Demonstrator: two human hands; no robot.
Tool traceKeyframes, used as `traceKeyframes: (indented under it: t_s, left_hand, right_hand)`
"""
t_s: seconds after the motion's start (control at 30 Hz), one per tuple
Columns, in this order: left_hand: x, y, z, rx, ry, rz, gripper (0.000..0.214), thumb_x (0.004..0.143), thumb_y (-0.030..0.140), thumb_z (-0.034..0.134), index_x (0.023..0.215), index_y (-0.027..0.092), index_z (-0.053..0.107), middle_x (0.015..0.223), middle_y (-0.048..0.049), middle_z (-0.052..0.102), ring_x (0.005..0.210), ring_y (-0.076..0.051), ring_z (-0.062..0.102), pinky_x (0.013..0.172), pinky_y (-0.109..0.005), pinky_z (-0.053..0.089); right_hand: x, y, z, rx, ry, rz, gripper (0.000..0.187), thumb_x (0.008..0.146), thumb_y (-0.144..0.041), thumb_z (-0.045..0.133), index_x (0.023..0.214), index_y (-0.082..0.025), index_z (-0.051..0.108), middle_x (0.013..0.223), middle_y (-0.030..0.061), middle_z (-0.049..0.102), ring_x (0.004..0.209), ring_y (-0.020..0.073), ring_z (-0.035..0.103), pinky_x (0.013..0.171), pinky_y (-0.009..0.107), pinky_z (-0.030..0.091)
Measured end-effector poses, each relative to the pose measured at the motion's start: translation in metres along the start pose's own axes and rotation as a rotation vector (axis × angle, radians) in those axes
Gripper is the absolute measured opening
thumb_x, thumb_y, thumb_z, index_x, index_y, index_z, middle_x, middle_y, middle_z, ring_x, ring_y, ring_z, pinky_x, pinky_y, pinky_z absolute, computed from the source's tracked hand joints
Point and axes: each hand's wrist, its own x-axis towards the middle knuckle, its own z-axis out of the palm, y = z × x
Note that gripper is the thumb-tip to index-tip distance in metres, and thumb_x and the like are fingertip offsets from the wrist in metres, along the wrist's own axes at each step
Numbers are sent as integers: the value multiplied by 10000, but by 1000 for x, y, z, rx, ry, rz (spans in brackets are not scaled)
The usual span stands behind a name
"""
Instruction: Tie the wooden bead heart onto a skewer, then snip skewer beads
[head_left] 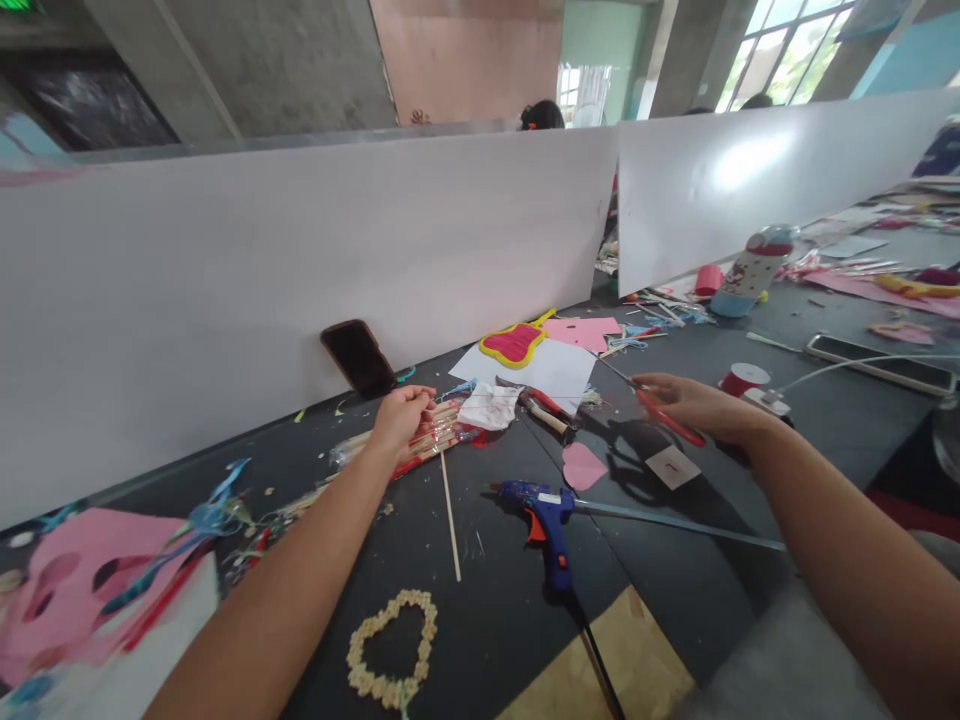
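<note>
My left hand [405, 415] is closed in a pinch above a plastic pack of wooden sticks [435, 432]. A thin thread [555, 397] runs from its fingertips across to my right hand [686, 403]. That hand grips scissors with red handles [671, 418], their blades pointing away to the left. Below my left hand a single thin stick [451, 520] extends toward me. A crumpled white tissue [489, 406] and red-handled pliers [551, 405] lie between the hands. Nearer to me is a blue glue gun [551, 520] with a long glue stick in it.
A heart-shaped ring of small beige pieces [392, 648] lies in front. A phone [360, 358] leans on the white partition [300, 250]. To the right are a thread spool [744, 379], a bottle [756, 270] and another phone [881, 365]. Pink sheets [97, 540] lie left.
</note>
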Motion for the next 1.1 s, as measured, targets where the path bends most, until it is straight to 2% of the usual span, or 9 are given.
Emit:
traceKeyframes:
  t_s: [0.13, 0.23, 0.33, 0.47, 0.6, 0.77, 0.9, 1.0, 1.1]
  left_hand:
    - [-6, -14, 9, -124, 0, -87, 47, 728, 159, 521, 768, 169, 545, 575, 43, 513, 406, -64, 459, 400, -175, 373]
    - [-8, -19, 10, -177, -10, -106, 49, 719, 137, 530, 754, 168, 542, 589, 39, 516, 404, -55, 445, 375, -153, 326]
    - [-5, -18, 3, -207, 26, -111, 83, 708, 98, 511, 751, 165, 532, 607, 38, 510, 391, -45, 420, 352, -144, 264]
    - [1, -10, -10, -220, 123, -112, 155, 706, 65, 469, 810, 178, 489, 671, 47, 492, 404, -31, 433, 377, -147, 293]
    - [-3, 1, -13, -154, 106, -112, 249, 671, 67, 520, 888, 184, 490, 687, 52, 494, 442, -40, 485, 397, -149, 309]
    - [-24, 20, -25, 57, -110, -131, 302, 587, 194, 696, 879, 171, 621, 686, -2, 629, 525, -123, 582, 434, -191, 376]
    - [-44, 33, -42, 511, -373, 47, 276, 604, 343, 698, 850, 221, 713, 805, -26, 715, 699, -203, 643, 545, -228, 441]
    - [-58, 33, -51, 714, -400, 190, 300, 688, 405, 621, 937, 265, 714, 1000, -18, 710, 893, -236, 637, 697, -254, 462]
    - [-69, 27, -56, 819, -413, 266, 330, 745, 409, 554, 1011, 272, 693, 1051, -21, 694, 935, -239, 622, 770, -279, 448]
  right_hand:
    - [-16, 2, -6, 141, -55, 26, 700, 650, -365, 731, 1295, -248, 484, 1229, 79, 600, 1124, 264, 553, 909, 319, 480]
    - [-27, -1, -3, 241, 39, -5, 649, 680, -397, 712, 1280, -301, 486, 1278, 57, 564, 1165, 233, 515, 903, 273, 469]
    - [-36, -6, -1, 323, 185, -75, 566, 743, -467, 611, 1272, -317, 477, 1188, 60, 606, 986, 196, 601, 760, 270, 515]
    - [-32, -5, -3, 147, 470, -102, 633, 734, -443, 534, 1326, -267, 397, 1062, 73, 617, 684, 156, 586, 571, 281, 491]
    - [-1, 4, 3, -84, 576, -28, 765, 617, -365, 670, 1315, -193, 410, 1046, 99, 613, 753, 204, 579, 602, 302, 471]
    - [48, 12, 23, -369, 471, -3, 570, 662, -286, 667, 1211, -214, 535, 978, 92, 655, 900, 268, 590, 762, 357, 451]
    - [71, 12, 33, -493, 339, -36, 426, 819, -370, 586, 1206, -204, 523, 1049, 79, 624, 916, 208, 593, 805, 382, 464]
    - [78, 12, 37, -530, 276, -50, 352, 874, -388, 534, 1157, -180, 541, 1075, 62, 597, 915, 180, 590, 809, 392, 477]
    - [80, 11, 38, -518, 270, -65, 331, 868, -371, 543, 1133, -172, 547, 1025, 55, 604, 879, 174, 591, 788, 385, 479]
